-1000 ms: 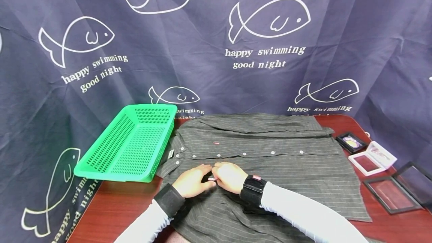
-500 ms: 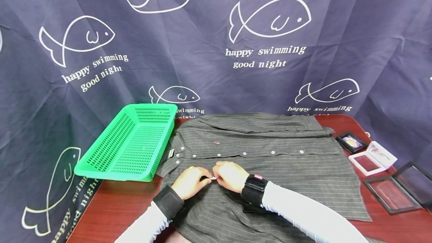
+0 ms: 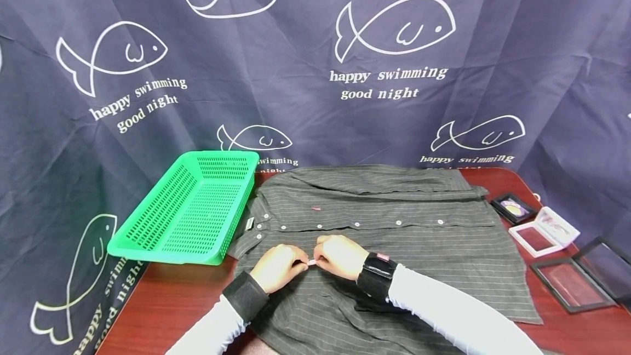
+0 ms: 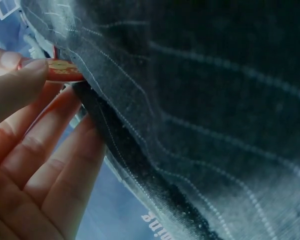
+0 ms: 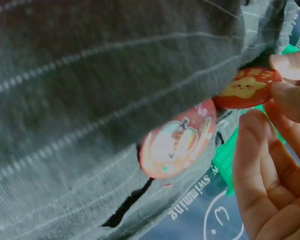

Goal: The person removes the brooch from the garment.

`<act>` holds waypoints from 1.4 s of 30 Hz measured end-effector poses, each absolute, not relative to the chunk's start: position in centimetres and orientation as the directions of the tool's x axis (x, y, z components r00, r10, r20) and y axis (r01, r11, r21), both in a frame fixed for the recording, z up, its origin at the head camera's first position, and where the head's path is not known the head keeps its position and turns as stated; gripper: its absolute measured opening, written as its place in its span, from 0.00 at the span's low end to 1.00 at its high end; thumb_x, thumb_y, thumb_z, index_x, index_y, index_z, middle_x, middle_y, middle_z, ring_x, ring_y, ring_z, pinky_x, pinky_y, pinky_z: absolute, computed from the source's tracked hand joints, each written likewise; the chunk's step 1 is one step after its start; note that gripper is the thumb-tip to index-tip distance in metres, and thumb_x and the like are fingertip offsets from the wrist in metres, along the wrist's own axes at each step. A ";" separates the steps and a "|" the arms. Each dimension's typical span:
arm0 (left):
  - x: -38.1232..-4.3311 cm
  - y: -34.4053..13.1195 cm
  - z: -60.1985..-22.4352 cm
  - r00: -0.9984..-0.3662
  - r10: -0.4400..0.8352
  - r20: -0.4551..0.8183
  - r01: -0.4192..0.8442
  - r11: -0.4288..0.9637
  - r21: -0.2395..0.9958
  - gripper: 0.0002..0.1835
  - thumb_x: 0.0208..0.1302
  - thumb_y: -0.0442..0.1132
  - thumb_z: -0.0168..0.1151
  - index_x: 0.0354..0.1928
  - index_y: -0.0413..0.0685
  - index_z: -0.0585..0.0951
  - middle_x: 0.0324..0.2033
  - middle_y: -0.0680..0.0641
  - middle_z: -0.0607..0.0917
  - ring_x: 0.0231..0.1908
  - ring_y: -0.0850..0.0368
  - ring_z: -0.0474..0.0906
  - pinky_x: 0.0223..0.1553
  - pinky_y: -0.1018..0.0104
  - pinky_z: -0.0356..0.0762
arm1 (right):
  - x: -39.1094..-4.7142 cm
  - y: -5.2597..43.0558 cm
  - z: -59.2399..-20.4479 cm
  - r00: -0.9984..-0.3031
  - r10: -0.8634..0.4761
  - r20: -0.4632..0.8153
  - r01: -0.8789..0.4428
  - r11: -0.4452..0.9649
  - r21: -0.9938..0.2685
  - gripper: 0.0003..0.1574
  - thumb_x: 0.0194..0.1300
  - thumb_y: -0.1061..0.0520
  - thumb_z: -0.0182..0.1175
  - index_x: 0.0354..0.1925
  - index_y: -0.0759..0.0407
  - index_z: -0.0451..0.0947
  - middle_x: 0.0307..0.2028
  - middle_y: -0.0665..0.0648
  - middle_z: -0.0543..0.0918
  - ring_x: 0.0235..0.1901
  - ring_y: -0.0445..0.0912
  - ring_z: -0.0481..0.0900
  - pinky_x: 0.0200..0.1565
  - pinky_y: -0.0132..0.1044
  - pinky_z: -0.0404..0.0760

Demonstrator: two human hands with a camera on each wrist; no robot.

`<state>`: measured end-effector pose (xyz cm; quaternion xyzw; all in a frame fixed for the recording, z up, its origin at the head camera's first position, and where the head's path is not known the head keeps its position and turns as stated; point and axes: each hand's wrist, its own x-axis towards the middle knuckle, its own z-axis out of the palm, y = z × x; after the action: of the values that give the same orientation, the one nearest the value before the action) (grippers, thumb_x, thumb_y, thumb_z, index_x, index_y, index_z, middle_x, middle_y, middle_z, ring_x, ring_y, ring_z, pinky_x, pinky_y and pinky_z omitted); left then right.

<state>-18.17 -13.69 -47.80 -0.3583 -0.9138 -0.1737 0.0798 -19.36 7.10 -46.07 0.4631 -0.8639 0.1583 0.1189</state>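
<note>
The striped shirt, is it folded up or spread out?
Spread out: the shirt lies wide across the table, collar and button row showing.

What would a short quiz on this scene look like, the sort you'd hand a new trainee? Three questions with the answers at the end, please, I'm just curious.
1. Multiple choice: What colour is the basket next to the shirt?
A. Red
B. Green
C. White

2. True or false: The white case on the right side of the table is closed.

3. Short answer: In the right wrist view, what smiling shape is printed on the badge that the right hand pinches?

Key:
1. B.
2. False; the white case is open.
3. A yellow star.
</note>
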 end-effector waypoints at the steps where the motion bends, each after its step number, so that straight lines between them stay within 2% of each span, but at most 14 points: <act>1: -18.1 -13.7 -47.8 -0.733 0.628 0.261 0.680 0.685 0.260 0.03 0.56 0.39 0.71 0.34 0.53 0.88 0.34 0.57 0.89 0.38 0.64 0.85 0.40 0.69 0.81 | -19.3 7.1 -46.1 -0.537 -0.766 0.352 -0.841 0.517 -0.159 0.05 0.54 0.61 0.68 0.25 0.52 0.82 0.24 0.46 0.77 0.24 0.36 0.75 0.30 0.25 0.74; 9: -17.9 -13.5 -47.8 -0.749 0.625 0.218 0.662 0.693 0.286 0.05 0.55 0.40 0.72 0.35 0.54 0.89 0.36 0.56 0.89 0.40 0.63 0.85 0.43 0.68 0.81 | -18.9 7.0 -46.6 -0.531 -0.786 0.315 -0.847 0.503 -0.173 0.05 0.52 0.61 0.69 0.24 0.53 0.83 0.24 0.46 0.77 0.24 0.36 0.76 0.29 0.25 0.74; 15: -17.9 -13.3 -48.1 -0.749 0.622 0.229 0.663 0.704 0.254 0.05 0.54 0.42 0.72 0.34 0.54 0.87 0.34 0.57 0.88 0.37 0.63 0.84 0.39 0.68 0.80 | -18.8 6.8 -46.7 -0.516 -0.795 0.319 -0.856 0.495 -0.150 0.06 0.50 0.60 0.70 0.22 0.51 0.83 0.22 0.45 0.75 0.22 0.36 0.74 0.27 0.25 0.72; 22: -18.0 -12.9 -48.2 -0.787 0.578 0.218 0.618 0.740 0.266 0.15 0.57 0.49 0.70 0.46 0.53 0.84 0.44 0.54 0.87 0.44 0.60 0.84 0.44 0.63 0.81 | -18.7 6.7 -46.8 -0.512 -0.798 0.319 -0.857 0.498 -0.130 0.05 0.50 0.59 0.70 0.22 0.50 0.84 0.23 0.45 0.77 0.23 0.36 0.75 0.29 0.27 0.74; 29: -17.8 -12.7 -48.1 -0.788 0.591 0.172 0.615 0.752 0.237 0.23 0.58 0.49 0.67 0.54 0.49 0.83 0.52 0.47 0.86 0.51 0.53 0.84 0.47 0.58 0.82 | -18.8 6.6 -47.2 -0.491 -0.803 0.338 -0.868 0.482 -0.117 0.07 0.49 0.57 0.72 0.21 0.50 0.83 0.27 0.46 0.82 0.28 0.38 0.81 0.33 0.28 0.77; 34: -17.6 -12.5 -47.9 -0.795 0.589 0.148 0.607 0.761 0.229 0.22 0.58 0.47 0.68 0.54 0.48 0.83 0.53 0.47 0.85 0.51 0.51 0.84 0.47 0.56 0.82 | -18.8 6.6 -47.3 -0.495 -0.807 0.322 -0.864 0.495 -0.089 0.06 0.48 0.57 0.73 0.21 0.49 0.83 0.27 0.46 0.82 0.29 0.38 0.82 0.34 0.29 0.78; 42: -17.6 -12.3 -48.0 -0.807 0.569 0.160 0.591 0.775 0.223 0.21 0.56 0.47 0.69 0.51 0.47 0.85 0.52 0.47 0.86 0.51 0.52 0.84 0.48 0.57 0.82 | -18.5 6.5 -47.1 -0.524 -0.802 0.287 -0.848 0.523 -0.087 0.07 0.47 0.57 0.72 0.19 0.48 0.83 0.26 0.45 0.81 0.27 0.37 0.79 0.29 0.31 0.72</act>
<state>-17.57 -12.32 -48.03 -0.3081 -0.9412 -0.1323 0.0418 -18.49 6.49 -47.10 0.4762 -0.8661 0.1085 0.1063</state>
